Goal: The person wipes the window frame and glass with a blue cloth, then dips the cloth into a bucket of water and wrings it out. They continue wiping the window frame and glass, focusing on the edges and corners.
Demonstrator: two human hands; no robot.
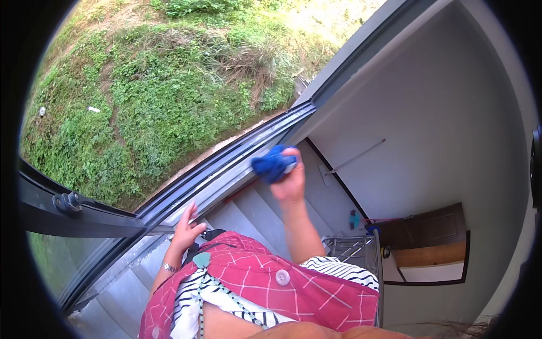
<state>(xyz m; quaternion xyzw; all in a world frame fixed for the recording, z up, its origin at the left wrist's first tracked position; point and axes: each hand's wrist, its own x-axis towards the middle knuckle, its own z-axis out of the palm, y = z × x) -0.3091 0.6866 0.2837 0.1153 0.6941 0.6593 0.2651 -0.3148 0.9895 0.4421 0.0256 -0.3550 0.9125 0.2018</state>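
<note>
A bunched blue cloth (272,165) is gripped in my right hand (290,183), raised beside the window frame. Something pale shows between the cloth and my fingers, too blurred to name. The metal window track (226,161) runs diagonally past the cloth; whether the two touch I cannot tell. My left hand (188,227) is open, its fingers apart, close to the inner sill (197,199). Around that wrist is a metal-band watch (169,267).
Grey stairs (252,210) descend below me. At left stands a dark-framed glass sash (84,217). Outside is a green slope (164,101). A long-handled mop (355,156) leans on the right wall, with a metal railing (353,246) and a brown door (432,226) beyond.
</note>
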